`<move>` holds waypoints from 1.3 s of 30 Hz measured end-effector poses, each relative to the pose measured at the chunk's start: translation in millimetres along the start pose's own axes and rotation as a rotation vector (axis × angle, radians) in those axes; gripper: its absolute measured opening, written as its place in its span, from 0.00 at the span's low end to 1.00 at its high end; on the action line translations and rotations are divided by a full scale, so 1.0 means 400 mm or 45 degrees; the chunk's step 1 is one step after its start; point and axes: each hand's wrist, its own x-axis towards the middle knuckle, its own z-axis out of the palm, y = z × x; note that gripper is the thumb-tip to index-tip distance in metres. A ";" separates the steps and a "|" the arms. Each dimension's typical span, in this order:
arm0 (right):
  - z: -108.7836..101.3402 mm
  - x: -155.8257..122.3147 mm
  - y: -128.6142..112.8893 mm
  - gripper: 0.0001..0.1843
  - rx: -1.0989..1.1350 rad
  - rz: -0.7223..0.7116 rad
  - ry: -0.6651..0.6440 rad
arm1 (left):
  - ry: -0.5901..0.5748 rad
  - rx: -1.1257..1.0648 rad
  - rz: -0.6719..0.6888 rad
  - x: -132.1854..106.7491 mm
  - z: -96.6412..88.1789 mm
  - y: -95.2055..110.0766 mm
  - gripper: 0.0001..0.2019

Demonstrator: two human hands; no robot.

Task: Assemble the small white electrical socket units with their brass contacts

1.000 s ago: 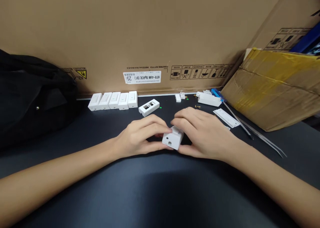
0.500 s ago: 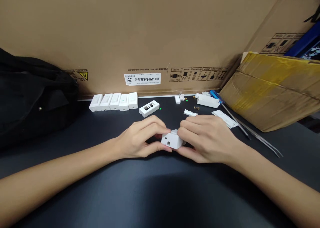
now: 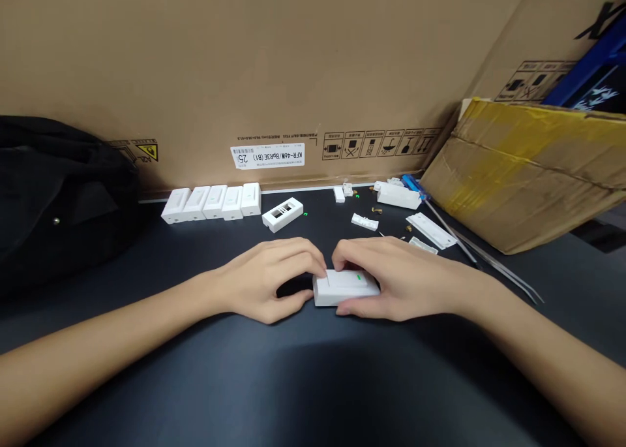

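Observation:
A white plastic housing (image 3: 345, 288) lies lengthwise on the dark mat in front of me, with a small green mark on its top face. My left hand (image 3: 267, 278) grips its left end, fingertips on top and thumb at the front. My right hand (image 3: 396, 280) covers its right end, fingers over the top and thumb along the near side. The underside of the housing is hidden. Both hands hold this one piece.
Several finished white housings (image 3: 210, 203) stand in a row by the cardboard wall (image 3: 267, 107). Nearby lie an open-windowed housing (image 3: 282, 215), loose white parts (image 3: 364, 222), a blue-handled screwdriver (image 3: 413, 183), tweezers (image 3: 499, 271), a taped cardboard box (image 3: 528, 179) and a black bag (image 3: 59, 199).
The housing has turned from standing end-on to lying lengthwise with its green mark on top. My hands have moved apart along it, and the view has shifted slightly.

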 end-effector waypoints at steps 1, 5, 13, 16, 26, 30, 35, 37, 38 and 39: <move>0.001 0.001 -0.001 0.18 -0.015 0.005 -0.009 | -0.014 0.042 0.012 -0.001 -0.004 -0.004 0.12; -0.005 -0.004 -0.002 0.18 -0.039 0.015 -0.022 | 0.134 0.417 -0.202 -0.008 -0.012 -0.028 0.12; -0.059 0.006 0.034 0.13 -0.108 0.057 0.384 | 0.128 0.776 -0.568 -0.010 0.006 -0.034 0.06; -0.087 0.083 0.030 0.15 -0.166 0.192 0.576 | 0.155 0.824 -0.505 -0.004 0.012 -0.012 0.04; -0.035 0.414 -0.031 0.20 -0.458 0.504 0.381 | 0.212 0.768 -0.011 0.002 0.035 0.031 0.09; 0.009 0.445 -0.031 0.21 -0.499 0.554 0.354 | 0.225 0.692 0.009 0.000 0.037 0.019 0.11; 0.020 0.436 0.003 0.20 -0.486 0.371 0.272 | 0.237 0.453 -0.036 -0.004 0.029 0.000 0.09; 0.019 0.436 0.015 0.20 -0.468 0.300 0.243 | 0.216 0.336 -0.026 -0.003 0.025 -0.002 0.09; 0.017 0.436 0.018 0.20 -0.460 0.278 0.235 | 0.202 0.283 -0.015 -0.003 0.023 -0.003 0.09; 0.014 0.436 0.019 0.20 -0.454 0.263 0.229 | 0.191 0.240 -0.006 -0.003 0.021 -0.004 0.09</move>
